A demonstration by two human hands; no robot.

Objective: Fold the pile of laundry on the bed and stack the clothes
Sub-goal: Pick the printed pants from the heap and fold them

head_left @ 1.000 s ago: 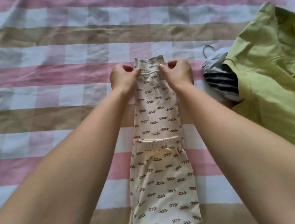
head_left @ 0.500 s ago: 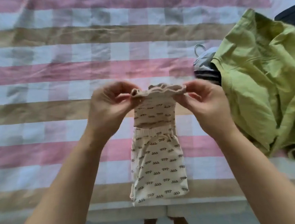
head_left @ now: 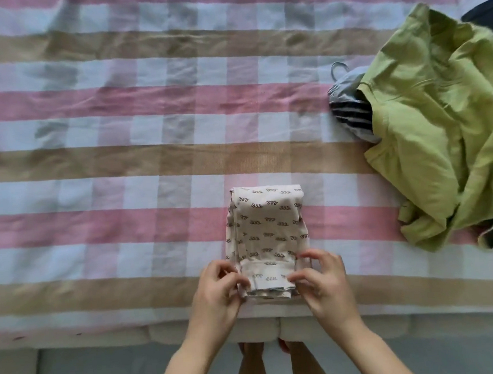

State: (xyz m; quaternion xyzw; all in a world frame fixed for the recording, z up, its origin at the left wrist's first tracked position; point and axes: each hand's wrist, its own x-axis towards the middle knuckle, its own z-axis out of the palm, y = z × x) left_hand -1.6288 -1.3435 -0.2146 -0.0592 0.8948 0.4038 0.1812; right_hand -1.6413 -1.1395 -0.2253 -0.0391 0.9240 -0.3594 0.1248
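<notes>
– Checked bedspread [head_left: 120,167] in pink, tan and white, stretched flat out to its near edge. Anything new on it?

– Yes: printed trousers [head_left: 267,223] now doubled over. A second ago, laid out long, with both hands up at the far end. Half a second ago, lifted by that end and drawn back. Now brought down onto the near end, making a short, thick rectangle.

– And sitting where?

– Flat on the bedspread, close to the near edge, well apart from the green garment [head_left: 440,118] crumpled at the right.

– Hands?

– Left hand [head_left: 218,289] pinching the near left corner between thumb and curled fingers. Right hand [head_left: 323,281] pinching the near right corner likewise. Squaring up the layered edges, by the look of it.

– Meaning for the job?

– Probably one piece all but finished: perhaps one more fold, or just a pat flat and a shift aside to begin the stack. No stack visible yet.

– Left to do?

– Plenty. Green garment not yet touched, striped grey piece [head_left: 348,114] poking out from under its left side, and something dark [head_left: 485,11] at the far right corner, too cut off to identify.
</notes>
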